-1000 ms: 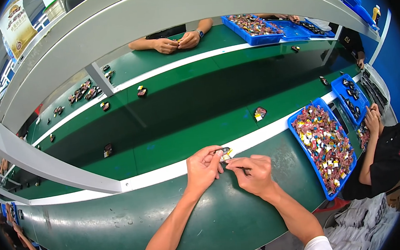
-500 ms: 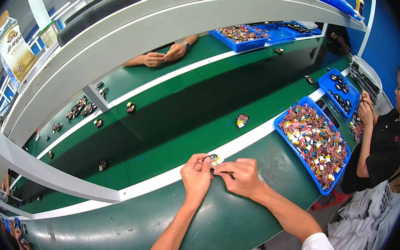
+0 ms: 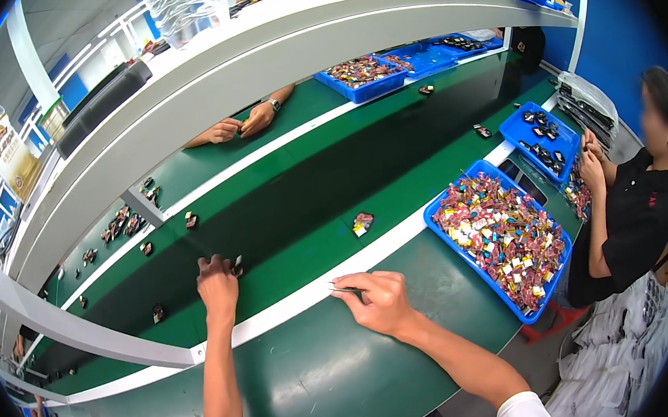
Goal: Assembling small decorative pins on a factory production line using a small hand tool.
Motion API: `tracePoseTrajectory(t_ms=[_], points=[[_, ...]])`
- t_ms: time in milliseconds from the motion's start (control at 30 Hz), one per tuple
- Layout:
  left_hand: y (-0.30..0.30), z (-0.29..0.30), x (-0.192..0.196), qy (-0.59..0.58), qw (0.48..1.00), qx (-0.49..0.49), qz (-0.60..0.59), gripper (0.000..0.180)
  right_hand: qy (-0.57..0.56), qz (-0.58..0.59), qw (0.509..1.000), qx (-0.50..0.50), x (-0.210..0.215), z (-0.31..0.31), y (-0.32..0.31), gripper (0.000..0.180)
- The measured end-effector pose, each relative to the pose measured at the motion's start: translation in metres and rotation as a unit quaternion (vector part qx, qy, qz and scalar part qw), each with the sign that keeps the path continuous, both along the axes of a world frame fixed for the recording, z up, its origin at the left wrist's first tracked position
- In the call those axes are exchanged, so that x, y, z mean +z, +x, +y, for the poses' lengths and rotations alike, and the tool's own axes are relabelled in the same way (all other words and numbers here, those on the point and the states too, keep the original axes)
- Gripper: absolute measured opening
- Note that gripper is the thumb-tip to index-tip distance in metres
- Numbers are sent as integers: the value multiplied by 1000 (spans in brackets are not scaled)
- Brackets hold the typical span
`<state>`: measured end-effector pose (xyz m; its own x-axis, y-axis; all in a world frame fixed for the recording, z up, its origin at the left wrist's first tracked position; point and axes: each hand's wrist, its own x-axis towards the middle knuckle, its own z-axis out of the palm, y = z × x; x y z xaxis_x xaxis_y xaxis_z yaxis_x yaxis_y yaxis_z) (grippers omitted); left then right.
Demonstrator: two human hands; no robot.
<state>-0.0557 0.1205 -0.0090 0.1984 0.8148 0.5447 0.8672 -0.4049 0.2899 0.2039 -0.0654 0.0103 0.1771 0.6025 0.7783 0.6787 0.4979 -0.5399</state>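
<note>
My left hand reaches out over the dark green belt, its fingers apart and pointing away from me. Close against its right side is a small dark part with a pale end; whether the hand touches it, I cannot tell. My right hand is closed on a pair of thin metal tweezers, their tips pointing left over the white rail. Nothing shows between the tips. Farther along the belt lies a small part with a white and yellow label.
To my right stands a blue tray heaped with small labelled parts. Beyond it are another blue tray with black parts and a seated person in black. Another person's hands work across the belt. A grey shelf beam arches overhead.
My left hand has left my right hand and moved left and forward onto the belt. The labelled part is gone from between my hands. My right hand keeps the tweezers. The view has shifted.
</note>
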Motion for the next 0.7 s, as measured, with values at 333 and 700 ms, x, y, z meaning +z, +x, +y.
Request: tracePoseTrajectory(t_ms=[333, 700], points=[[170, -2, 39, -91, 929, -348, -84, 16, -19, -32, 999, -2, -4, -1, 0, 11], [210, -6, 22, -149, 933, -328, 21, 18, -35, -25, 999, 0, 0, -2, 0, 13]])
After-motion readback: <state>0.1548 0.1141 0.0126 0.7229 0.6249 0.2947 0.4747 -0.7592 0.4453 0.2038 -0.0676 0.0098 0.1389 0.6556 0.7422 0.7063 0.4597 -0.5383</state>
